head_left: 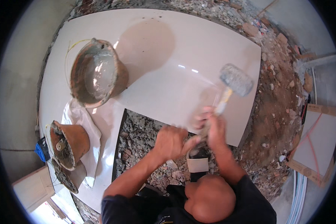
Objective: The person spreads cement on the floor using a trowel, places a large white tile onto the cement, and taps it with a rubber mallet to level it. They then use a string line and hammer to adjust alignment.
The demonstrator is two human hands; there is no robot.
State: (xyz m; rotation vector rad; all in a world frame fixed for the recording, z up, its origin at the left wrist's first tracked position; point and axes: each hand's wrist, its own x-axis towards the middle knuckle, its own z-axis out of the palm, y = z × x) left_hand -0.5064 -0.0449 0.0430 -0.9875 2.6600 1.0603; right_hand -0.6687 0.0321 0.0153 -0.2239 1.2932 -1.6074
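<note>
My right hand [215, 128] is closed around the handle of a rubber mallet [236, 79]. The mallet's grey, worn head is over the right part of a large glossy pale tile [198, 48], and is slightly blurred. Just left of the handle's lower end is my left hand [171, 141], its fingers curled and its thumb stretched toward the handle. Whether anything is inside those fingers is hidden. Both hands are at the tile's near edge, above a patch of rough grey mortar [136, 136].
A bucket [124, 76] of greyish liquid stands on the tiles at left. Nearer is a tilted, mortar-caked bucket [78, 140] beside a white sack [95, 130]. Rubble and soil [274, 108] border the right side. A boxed tile [311, 140] leans at far right. My bent knee [212, 198] is below my hands.
</note>
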